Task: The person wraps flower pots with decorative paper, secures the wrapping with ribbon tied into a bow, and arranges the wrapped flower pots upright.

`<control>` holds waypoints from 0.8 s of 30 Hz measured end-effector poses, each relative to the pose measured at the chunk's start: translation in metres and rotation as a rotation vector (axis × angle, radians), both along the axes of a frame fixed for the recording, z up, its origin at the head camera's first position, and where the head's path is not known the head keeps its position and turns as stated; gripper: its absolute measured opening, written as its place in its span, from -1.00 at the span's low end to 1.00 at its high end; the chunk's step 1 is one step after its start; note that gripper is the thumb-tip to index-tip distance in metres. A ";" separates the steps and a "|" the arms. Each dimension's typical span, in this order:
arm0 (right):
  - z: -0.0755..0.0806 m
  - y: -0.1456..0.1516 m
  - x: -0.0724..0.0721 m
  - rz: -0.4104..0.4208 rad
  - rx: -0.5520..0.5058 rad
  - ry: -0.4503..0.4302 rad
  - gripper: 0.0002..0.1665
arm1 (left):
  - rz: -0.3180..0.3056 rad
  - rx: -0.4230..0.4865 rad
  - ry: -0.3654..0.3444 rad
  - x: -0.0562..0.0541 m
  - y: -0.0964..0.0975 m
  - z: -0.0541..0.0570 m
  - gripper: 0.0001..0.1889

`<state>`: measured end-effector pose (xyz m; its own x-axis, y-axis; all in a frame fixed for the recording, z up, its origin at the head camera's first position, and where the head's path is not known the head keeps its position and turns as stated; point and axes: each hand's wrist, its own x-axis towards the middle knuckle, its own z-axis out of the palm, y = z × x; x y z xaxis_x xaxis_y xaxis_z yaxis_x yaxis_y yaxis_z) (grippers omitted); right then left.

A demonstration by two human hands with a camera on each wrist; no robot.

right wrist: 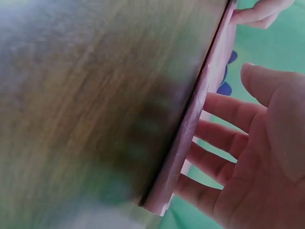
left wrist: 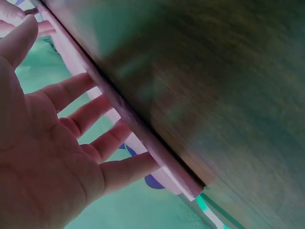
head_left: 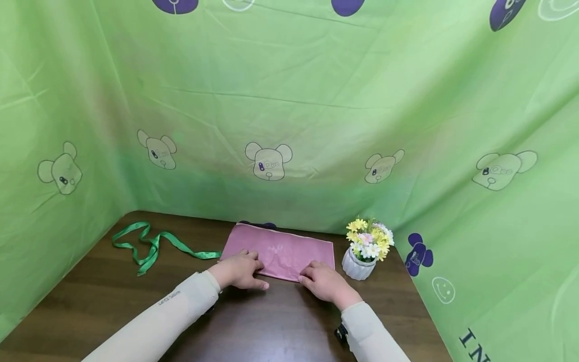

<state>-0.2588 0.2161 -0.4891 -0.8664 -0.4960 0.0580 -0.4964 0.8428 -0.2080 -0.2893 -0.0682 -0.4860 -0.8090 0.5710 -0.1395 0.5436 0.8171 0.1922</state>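
A flat, pink, folded rectangular piece (head_left: 289, 251) with faint pale lettering lies on the table; whether it is paper or a pouch I cannot tell. The left hand (head_left: 239, 270) rests on its front left part, thumb spread away toward the table. On the front right part rests the right hand (head_left: 323, 282). The left wrist view shows the left hand's fingers (left wrist: 126, 172) extended, tips on the piece near its rounded front edge (left wrist: 138, 126). In the right wrist view the right hand's fingers (right wrist: 214, 164) likewise reach onto the piece, thumb apart from it.
A green ribbon (head_left: 154, 246) lies loosely curled at the left, one end by the pink piece's left edge. A white ribbed pot (head_left: 358, 266) with yellow, white and pink flowers (head_left: 370, 239) stands at the right. Green printed cloth (head_left: 271, 100) hangs around the brown table (head_left: 280, 327).
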 end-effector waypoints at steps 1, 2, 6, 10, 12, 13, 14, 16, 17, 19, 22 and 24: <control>-0.001 0.000 0.002 -0.002 0.006 0.000 -0.65 | 0.001 0.005 -0.009 0.000 0.000 0.000 -0.27; -0.001 -0.001 0.004 -0.004 0.008 0.002 -0.65 | 0.002 0.009 -0.015 0.000 -0.001 -0.001 -0.28; -0.001 -0.002 0.009 -0.020 0.014 0.017 -0.64 | 0.000 0.012 -0.010 -0.001 -0.001 -0.001 -0.32; -0.001 -0.005 0.014 -0.040 0.010 0.004 -0.63 | -0.016 0.002 0.002 -0.001 -0.002 0.002 -0.32; -0.002 -0.007 0.017 -0.044 0.010 -0.003 -0.61 | -0.017 -0.006 0.001 0.001 -0.004 0.004 -0.32; -0.002 -0.008 0.018 -0.045 0.015 -0.005 -0.60 | -0.016 -0.011 0.002 0.001 -0.005 0.004 -0.33; -0.002 -0.009 0.020 -0.042 0.020 -0.005 -0.59 | -0.014 -0.014 0.004 0.002 -0.005 0.005 -0.34; -0.001 -0.010 0.022 -0.039 0.024 -0.003 -0.57 | -0.013 -0.019 0.016 0.003 -0.006 0.006 -0.36; 0.000 -0.011 0.024 -0.038 0.025 -0.003 -0.56 | -0.015 -0.022 0.026 0.003 -0.006 0.006 -0.38; 0.001 -0.010 0.027 -0.035 0.035 0.001 -0.53 | -0.025 -0.023 0.043 0.003 -0.004 0.006 -0.40; 0.002 -0.009 0.033 -0.033 0.049 0.005 -0.51 | -0.034 -0.018 0.053 0.003 -0.001 0.007 -0.42; 0.002 -0.009 0.037 -0.030 0.058 0.008 -0.49 | -0.036 -0.012 0.046 0.004 0.001 0.007 -0.44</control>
<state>-0.2216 0.2074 -0.4867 -0.8806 -0.4724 0.0373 -0.4722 0.8679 -0.1543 -0.2852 -0.0677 -0.4787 -0.7935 0.5985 -0.1097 0.5809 0.7988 0.1566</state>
